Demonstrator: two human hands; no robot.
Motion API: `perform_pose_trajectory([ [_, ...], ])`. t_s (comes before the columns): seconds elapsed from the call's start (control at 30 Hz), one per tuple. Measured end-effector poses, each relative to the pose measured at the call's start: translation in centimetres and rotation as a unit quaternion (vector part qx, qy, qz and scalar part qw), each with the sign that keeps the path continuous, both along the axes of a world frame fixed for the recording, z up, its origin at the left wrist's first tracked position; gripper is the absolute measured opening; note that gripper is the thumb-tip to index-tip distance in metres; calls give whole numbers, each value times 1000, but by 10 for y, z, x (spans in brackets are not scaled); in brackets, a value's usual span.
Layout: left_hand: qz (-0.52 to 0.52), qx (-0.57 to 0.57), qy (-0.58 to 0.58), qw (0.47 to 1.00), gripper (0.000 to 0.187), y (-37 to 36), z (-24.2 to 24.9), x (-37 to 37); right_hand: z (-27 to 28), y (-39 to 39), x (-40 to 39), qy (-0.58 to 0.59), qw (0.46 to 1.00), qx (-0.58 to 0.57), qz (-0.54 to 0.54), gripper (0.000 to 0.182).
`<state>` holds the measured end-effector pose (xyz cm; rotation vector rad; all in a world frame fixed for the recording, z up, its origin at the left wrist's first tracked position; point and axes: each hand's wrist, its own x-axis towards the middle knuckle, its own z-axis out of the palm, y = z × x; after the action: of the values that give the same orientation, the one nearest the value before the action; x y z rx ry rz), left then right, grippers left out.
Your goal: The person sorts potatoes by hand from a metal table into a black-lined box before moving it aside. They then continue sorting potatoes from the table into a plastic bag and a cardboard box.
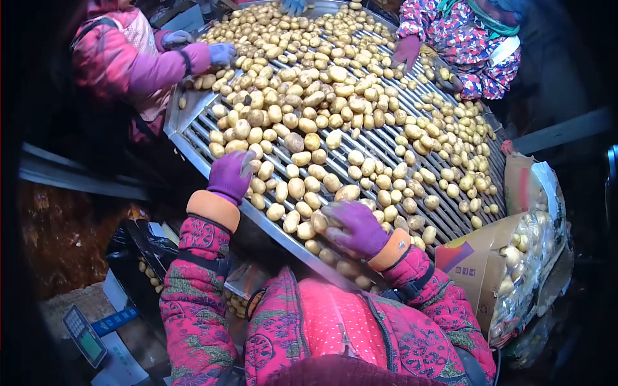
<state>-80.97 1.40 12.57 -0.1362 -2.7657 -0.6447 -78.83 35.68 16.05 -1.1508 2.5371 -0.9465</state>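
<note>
Many potatoes (pixel 296 188) lie over a sorting table of metal rollers (pixel 444 212). At the near left rim, my left hand (pixel 230 175) in a purple glove rests beside the outermost potatoes, its fingers apart and touching their edge; nothing shows in its grasp. My right hand (pixel 355 226), also purple-gloved, is low over the near edge of the table. Its fingers curl round a potato (pixel 319 222), with more potatoes beneath and around the palm. Part of that potato is hidden by the glove.
Across the table, gloved hands of other people reach in: a grey-purple glove (pixel 222 54), a dark purple glove (pixel 406 51) and a blue glove (pixel 293 6). A cardboard box (pixel 476 260) with bagged potatoes stands at right. A digital scale display (pixel 85 336) sits lower left. A metal rim (pixel 283 239) borders the rollers.
</note>
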Motion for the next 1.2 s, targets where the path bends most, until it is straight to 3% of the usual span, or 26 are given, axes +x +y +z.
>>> perform_pose_trajectory([
  [0.03, 2, 20, -39, 999, 34, 1, 8, -13, 0, 1, -11, -8, 1000, -2, -24, 44],
  [0.07, 17, -51, 5, 999, 32, -2, 0, -26, -7, 1, -25, 52, 998, -23, -32, 43],
  [0.1, 31, -121, 50, 991, 30, -7, -8, -40, 10, -2, -40, 8, 999, -22, -44, 41],
  [0.13, 53, -163, 22, 985, 37, -9, -7, -51, 8, -4, -54, 33, 997, -37, -53, 40],
  [0.23, 94, -167, -35, 981, 42, -37, -22, -69, 2, -12, -92, 43, 995, -50, -72, 41],
  [0.3, 132, -71, -168, 974, 47, -71, -31, -87, -14, -13, -112, 55, 993, -58, -81, 42],
  [0.37, 130, -103, -212, 963, 45, -87, -31, -92, -24, -17, -125, 83, 993, -45, -70, 42],
  [0.43, 70, -55, -85, 992, 40, -88, -21, -87, -22, -26, -134, 37, 995, -52, -78, 41],
  [0.5, 129, -94, -81, 984, 31, -86, -15, -85, -16, -42, -142, 52, 993, -68, -82, 38],
  [0.57, 103, 1, -100, 990, 24, -82, -16, -73, -14, -61, -150, 108, 989, -95, -44, 36],
  [0.6, 56, -49, -137, 988, 23, -64, -13, -63, -6, -73, -153, 96, 990, -101, -16, 36],
  [0.63, 12, -12, -159, 987, 26, -39, -5, -55, -2, -83, -154, 62, 995, -74, 3, 38],
  [0.7, -112, -89, -34, 989, 39, -18, -12, -55, -12, -99, -158, 88, 993, -72, 20, 42],
  [0.8, -57, -87, -133, 986, 57, 1, -12, -73, -29, -92, -150, 84, 996, 23, 13, 48],
  [0.9, -16, -105, -188, 976, 60, 6, -14, -89, -47, -62, -123, 171, 985, 18, 13, 51],
  [0.97, 7, -80, -193, 978, 59, 6, -14, -97, -48, -43, -111, 141, 989, 27, 33, 53],
  [1.07, 47, -48, -328, 942, 48, 4, -18, -108, -36, -27, -98, 94, 994, 64, 9, 50],
  [1.17, 38, -19, -303, 952, 40, 6, -18, -102, -36, -19, -94, 93, 995, 11, -24, 42],
  [1.2, 11, 5, -231, 973, 36, 1, -35, -97, -30, -18, -93, 45, 998, -2, -46, 41],
])
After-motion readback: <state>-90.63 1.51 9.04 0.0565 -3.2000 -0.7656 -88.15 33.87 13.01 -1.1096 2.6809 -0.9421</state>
